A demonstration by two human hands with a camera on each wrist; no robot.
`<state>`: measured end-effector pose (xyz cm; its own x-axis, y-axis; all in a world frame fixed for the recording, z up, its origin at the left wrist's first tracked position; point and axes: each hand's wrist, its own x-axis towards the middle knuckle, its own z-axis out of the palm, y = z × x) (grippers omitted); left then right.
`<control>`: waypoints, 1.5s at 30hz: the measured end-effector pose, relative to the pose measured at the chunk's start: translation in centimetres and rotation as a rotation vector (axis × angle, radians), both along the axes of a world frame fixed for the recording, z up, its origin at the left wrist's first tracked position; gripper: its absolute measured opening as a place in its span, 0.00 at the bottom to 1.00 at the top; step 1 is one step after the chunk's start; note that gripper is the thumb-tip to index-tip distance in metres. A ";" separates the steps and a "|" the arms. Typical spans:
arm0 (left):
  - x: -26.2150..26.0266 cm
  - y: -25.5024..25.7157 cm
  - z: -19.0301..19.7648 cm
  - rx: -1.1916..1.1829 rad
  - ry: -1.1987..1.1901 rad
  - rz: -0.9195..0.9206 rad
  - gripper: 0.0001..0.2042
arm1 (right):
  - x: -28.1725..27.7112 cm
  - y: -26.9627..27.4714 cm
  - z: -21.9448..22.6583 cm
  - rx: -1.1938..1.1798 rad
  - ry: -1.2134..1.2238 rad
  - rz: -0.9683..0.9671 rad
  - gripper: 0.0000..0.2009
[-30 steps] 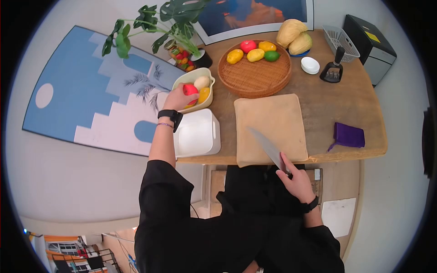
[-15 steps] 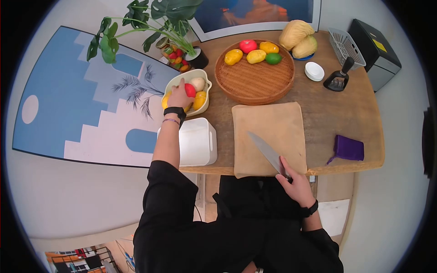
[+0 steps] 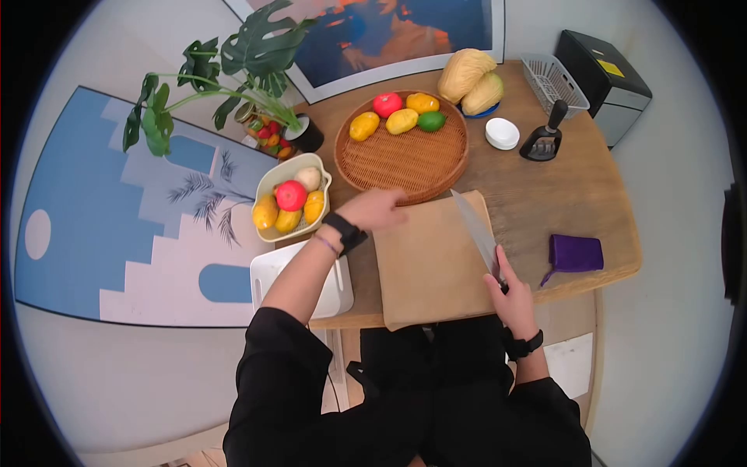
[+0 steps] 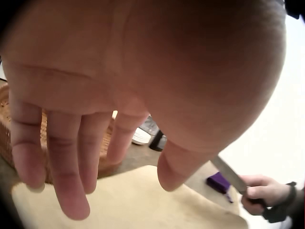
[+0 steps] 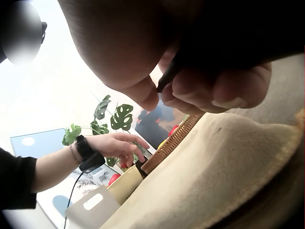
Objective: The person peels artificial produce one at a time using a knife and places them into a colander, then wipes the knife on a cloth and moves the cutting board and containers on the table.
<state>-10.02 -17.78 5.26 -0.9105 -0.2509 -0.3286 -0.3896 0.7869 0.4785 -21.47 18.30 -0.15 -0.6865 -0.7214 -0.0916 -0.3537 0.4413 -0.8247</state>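
My right hand (image 3: 514,302) grips a kitchen knife (image 3: 475,225) by its dark handle. The blade points away from the body and overlaps the right part of a tan mat (image 3: 432,268) in the head view. Over the mat's far left corner, close to the round wicker tray (image 3: 459,177), my left hand (image 3: 374,210) holds nothing. Its fingers (image 4: 64,157) hang spread and nearly straight in the left wrist view. Left of that hand, a cream basket (image 3: 327,187) holds a red round fruit (image 3: 291,196), several yellow fruits (image 3: 265,212) and a pale round one (image 3: 308,178).
A white bin (image 3: 342,292) stands under the left forearm. Yellow, red and green fruits lie in the wicker tray. Farther right are white bowls (image 3: 503,134), a black-handled tool (image 3: 542,142), a grey basket (image 3: 554,84) and a purple pouch (image 3: 576,254). A potted plant (image 3: 302,134) stands behind.
My left hand has let go of the red fruit, left the cream basket and moved right over the mat. The knife tip has swung away from the body. The head view has shifted.
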 end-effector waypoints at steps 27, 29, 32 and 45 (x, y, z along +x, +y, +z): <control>-22.6 -19.2 -7.5 -0.506 0.090 0.900 0.46 | -5.1 2.8 -3.2 0.253 0.141 -0.216 0.32; -22.0 -19.0 -7.2 -0.527 0.258 0.865 0.45 | -5.0 2.7 -3.1 0.261 0.104 -0.215 0.32; -21.1 -17.3 -5.8 -0.476 0.576 0.839 0.46 | -4.8 3.1 -3.4 0.182 0.139 -0.235 0.32; -9.1 10.0 -3.3 0.309 0.831 0.669 0.47 | -4.0 4.3 -5.0 0.056 0.218 -0.232 0.30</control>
